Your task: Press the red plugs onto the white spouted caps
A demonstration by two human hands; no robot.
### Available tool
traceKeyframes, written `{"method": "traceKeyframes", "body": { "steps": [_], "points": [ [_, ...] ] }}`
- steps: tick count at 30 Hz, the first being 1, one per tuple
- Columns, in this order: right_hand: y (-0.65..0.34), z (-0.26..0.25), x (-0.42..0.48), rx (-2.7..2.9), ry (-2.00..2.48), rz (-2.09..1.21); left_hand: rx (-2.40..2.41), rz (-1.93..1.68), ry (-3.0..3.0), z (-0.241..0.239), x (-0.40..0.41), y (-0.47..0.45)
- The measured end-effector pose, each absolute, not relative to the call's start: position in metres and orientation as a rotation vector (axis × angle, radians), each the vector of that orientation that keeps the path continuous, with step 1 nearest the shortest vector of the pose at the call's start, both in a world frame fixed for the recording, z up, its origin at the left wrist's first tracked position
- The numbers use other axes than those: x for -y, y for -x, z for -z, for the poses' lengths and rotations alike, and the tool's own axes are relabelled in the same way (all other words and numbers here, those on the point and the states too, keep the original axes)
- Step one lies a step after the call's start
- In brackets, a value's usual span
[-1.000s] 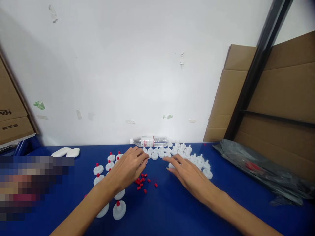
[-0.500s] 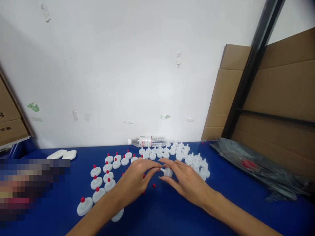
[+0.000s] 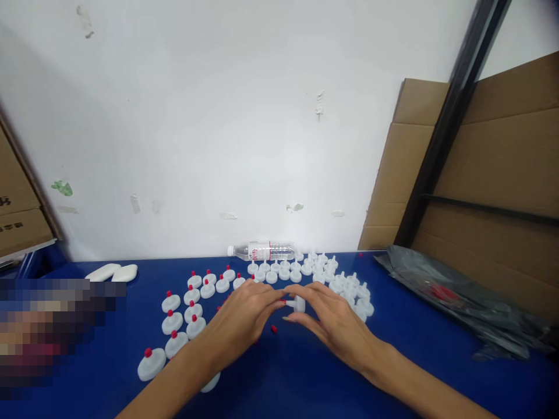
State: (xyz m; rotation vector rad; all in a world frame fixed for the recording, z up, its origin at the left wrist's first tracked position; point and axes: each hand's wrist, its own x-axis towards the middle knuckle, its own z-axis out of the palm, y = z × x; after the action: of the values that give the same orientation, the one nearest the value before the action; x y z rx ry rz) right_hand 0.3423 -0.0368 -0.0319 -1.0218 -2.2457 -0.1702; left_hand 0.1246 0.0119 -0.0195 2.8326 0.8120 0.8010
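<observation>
Between the fingers of my right hand [image 3: 334,317] is a white nozzle cap [image 3: 299,304], tilted so that its spout points left. My left hand [image 3: 248,308] pinches a small red tip [image 3: 283,302] at the end of that spout. Below the hands, a loose red tip [image 3: 274,329] lies on the blue table. Several white caps with red tips [image 3: 172,322] stand in rows to the left, some hidden behind my left arm. Several white caps with bare spouts [image 3: 349,286] cluster behind and to the right of my hands.
A clear plastic bottle [image 3: 262,251] lies against the wall. Grey plastic bags [image 3: 454,308] with red pieces inside rest at the right. Two white rounded objects [image 3: 124,273] sit at the back left. Cardboard [image 3: 493,169] and a dark metal post [image 3: 437,134] stand at the right.
The white cap has turned slightly so its spout lies more level, and the red tip now shows at the spout's end between my left fingers. Both hands stay nearly in place.
</observation>
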Motion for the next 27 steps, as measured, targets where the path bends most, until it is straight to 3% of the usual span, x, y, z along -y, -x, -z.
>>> {"method": "traceKeyframes", "body": {
  "steps": [18, 27],
  "points": [
    [-0.332, 0.038, 0.043, 2.194, 0.888, 0.133, -0.742, -0.884, -2.802, 0.023, -0.001, -0.125],
    [-0.328, 0.042, 0.05, 1.976, 1.068, -0.226, -0.716, -0.875, -2.689, 0.015, 0.002, -0.127]
  ]
}}
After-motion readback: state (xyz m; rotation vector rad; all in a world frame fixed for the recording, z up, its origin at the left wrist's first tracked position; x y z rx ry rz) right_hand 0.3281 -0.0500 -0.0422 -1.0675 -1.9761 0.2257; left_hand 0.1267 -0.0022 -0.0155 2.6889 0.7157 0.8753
